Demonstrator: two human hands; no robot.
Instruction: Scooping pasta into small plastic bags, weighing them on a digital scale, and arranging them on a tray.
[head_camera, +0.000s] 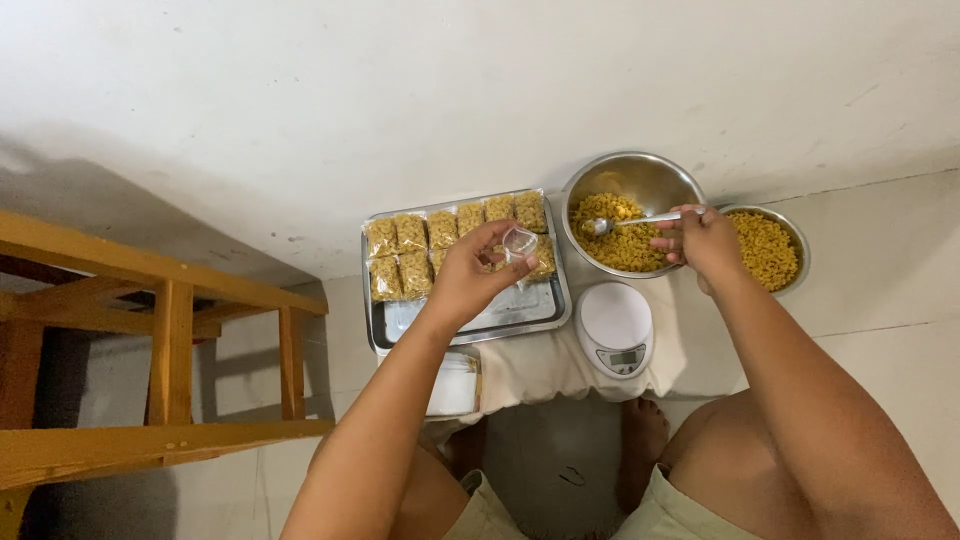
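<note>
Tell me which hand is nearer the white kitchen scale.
Right. The right hand holds a spoon just above the scale; the left hand is farther left, over the tray.

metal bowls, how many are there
2. The big bowl stands right of the tray, under the spoon in the right hand. A small bowl sits to its right, partly behind that hand. Both hold yellow snack.
</note>
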